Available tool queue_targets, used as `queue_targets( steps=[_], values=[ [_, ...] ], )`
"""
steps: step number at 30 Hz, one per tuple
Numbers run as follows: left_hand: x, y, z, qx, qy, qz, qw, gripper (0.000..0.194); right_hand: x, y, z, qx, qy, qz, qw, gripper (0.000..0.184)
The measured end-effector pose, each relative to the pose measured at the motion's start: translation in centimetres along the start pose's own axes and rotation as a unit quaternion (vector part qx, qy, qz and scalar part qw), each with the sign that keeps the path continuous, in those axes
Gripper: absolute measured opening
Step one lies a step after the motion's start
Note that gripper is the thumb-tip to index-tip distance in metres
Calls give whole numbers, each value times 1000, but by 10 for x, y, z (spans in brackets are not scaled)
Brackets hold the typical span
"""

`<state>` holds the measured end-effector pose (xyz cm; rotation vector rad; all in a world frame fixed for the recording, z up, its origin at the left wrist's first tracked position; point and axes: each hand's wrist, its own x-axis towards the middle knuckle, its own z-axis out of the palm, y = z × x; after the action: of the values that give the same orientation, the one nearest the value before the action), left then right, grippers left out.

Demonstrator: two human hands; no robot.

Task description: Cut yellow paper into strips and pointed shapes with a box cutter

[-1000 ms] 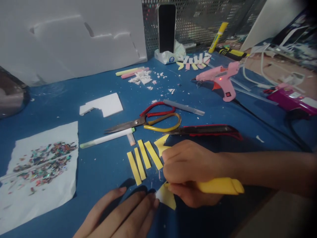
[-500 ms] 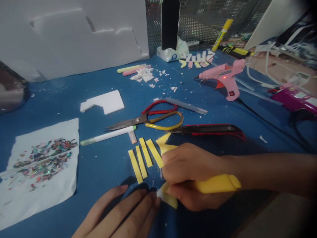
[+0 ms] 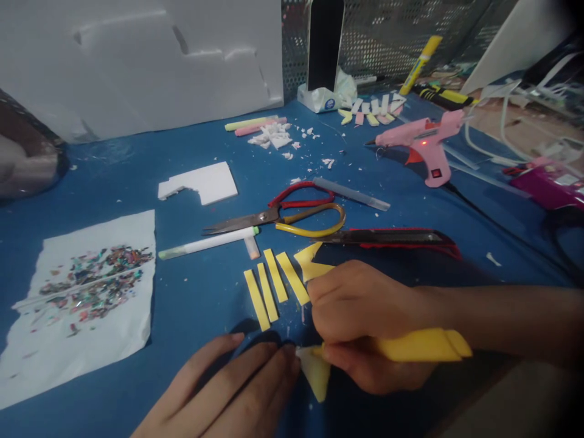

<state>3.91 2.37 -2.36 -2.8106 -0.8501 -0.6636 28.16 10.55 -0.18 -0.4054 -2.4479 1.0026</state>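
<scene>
My right hand (image 3: 360, 307) is closed around a thick yellow marker (image 3: 420, 347), its tip on a small piece of foam board (image 3: 318, 376) coloured partly yellow, partly white. My left hand (image 3: 232, 386) lies flat with fingers stretched out, and its fingertips touch the piece's left edge. Several yellow strips (image 3: 256, 300) lie side by side just beyond my hands. A jagged yellow piece (image 3: 311, 266) sits partly behind my right hand. Farther off are scissors (image 3: 264, 216) with red and yellow handles and a red-and-black utility knife (image 3: 406, 237).
A paper sheet (image 3: 145, 334) bearing shiny flakes lies left. A light-green-tipped marker (image 3: 210, 242) and a white board offcut (image 3: 219, 182) lie beyond it. A pink glue gun (image 3: 422, 143) with its red light on and a phone (image 3: 325, 45) stand farther back, near white scraps (image 3: 272, 135).
The marker tip moves over the small piece, and more of the piece now shows yellow. The piece has turned slightly. My left hand stays flat beside it. The whole view has shifted a little.
</scene>
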Motion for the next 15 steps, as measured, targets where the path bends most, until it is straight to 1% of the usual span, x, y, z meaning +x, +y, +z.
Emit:
queue_targets(
  steps=[3,5,9,12,15],
  values=[
    [2,0,-1,-3,1,1,1000,32,-1,1,0,-7,2,6,1000,26],
    [3,0,-2,-1,5,5,1000,32,0,2,0,-10,16,2,1000,25],
    [1,-1,1,5,12,16,1000,35,2,2,-3,9,82,-23,996,17],
    [0,-1,3,2,24,17,1000,36,3,1,-7,17,117,-8,993,11],
    [0,-1,2,0,19,14,1000,35,2,1,-9,19,131,11,991,13]
  ],
)
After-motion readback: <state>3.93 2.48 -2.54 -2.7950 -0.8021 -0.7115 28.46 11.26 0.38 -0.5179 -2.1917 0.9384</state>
